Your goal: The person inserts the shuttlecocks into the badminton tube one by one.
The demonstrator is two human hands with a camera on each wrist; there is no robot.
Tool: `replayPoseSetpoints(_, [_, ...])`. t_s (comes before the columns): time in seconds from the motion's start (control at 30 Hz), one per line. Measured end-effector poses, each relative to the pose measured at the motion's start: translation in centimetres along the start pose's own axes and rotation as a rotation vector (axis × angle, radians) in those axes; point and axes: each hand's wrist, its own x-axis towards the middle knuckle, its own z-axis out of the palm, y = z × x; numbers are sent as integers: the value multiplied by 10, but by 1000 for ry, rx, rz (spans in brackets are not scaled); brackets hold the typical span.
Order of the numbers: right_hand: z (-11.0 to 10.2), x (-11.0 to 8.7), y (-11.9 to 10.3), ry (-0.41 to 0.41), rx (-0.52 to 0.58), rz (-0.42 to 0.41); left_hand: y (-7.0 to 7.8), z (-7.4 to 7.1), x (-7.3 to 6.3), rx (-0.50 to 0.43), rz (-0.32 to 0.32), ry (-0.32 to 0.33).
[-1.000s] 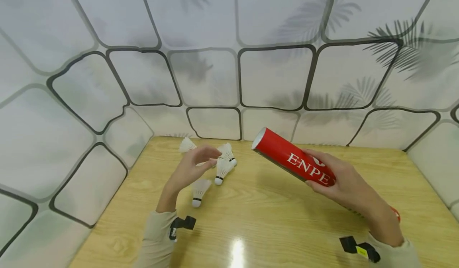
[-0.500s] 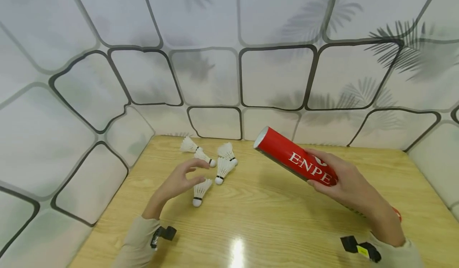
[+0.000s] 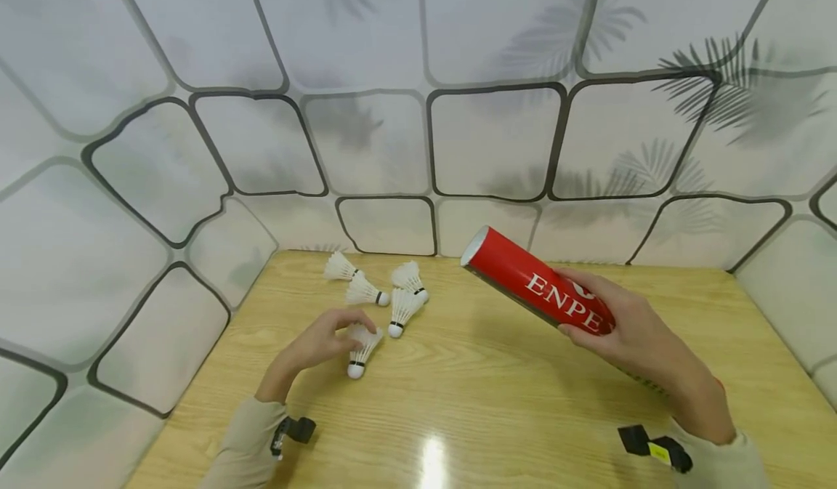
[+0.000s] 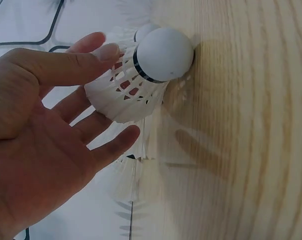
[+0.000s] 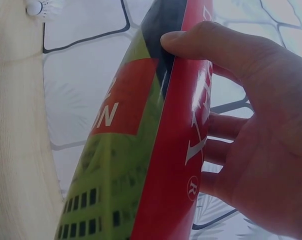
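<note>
In the head view, my left hand [image 3: 327, 340] is at the nearest white shuttlecock [image 3: 362, 351], thumb and fingers curled about its feather skirt. The left wrist view shows the thumb [image 4: 108, 52] against the skirt, other fingers behind it, and the round white cork [image 4: 166, 54] close to the tabletop. My right hand [image 3: 628, 329] grips a red shuttlecock tube [image 3: 516, 267] with white lettering around its lower part. The tube tilts above the table, its pale round end up and to the left. A green side of the tube [image 5: 126, 170] shows in the right wrist view.
Several more shuttlecocks lie beyond my left hand, among them one with its cork toward me [image 3: 404, 311] and one farther left [image 3: 340, 266]. The wooden table [image 3: 471, 402] ends at a patterned wall covering [image 3: 497, 140] at the back and left.
My left hand has come back toward me and left from the rear shuttlecocks, then down to the nearest one. The right hand and tube have hardly moved.
</note>
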Motion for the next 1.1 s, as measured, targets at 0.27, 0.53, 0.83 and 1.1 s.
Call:
replayPoseSetpoints(0.27, [-3,1,0,-3,4,2,-2,0,1,20,-3,9])
replayPoseSetpoints(0.53, [-3,0,2,7,-13,6,15,-7,5,138,11,93])
replayPoseSetpoints(0.83, [-5,-2,2,29,-31,6,32,-15,14,138,21,212])
replayPoseSetpoints(1.1, [-6,-1,2,51,-61,-16,42,-22,18,135,41,290])
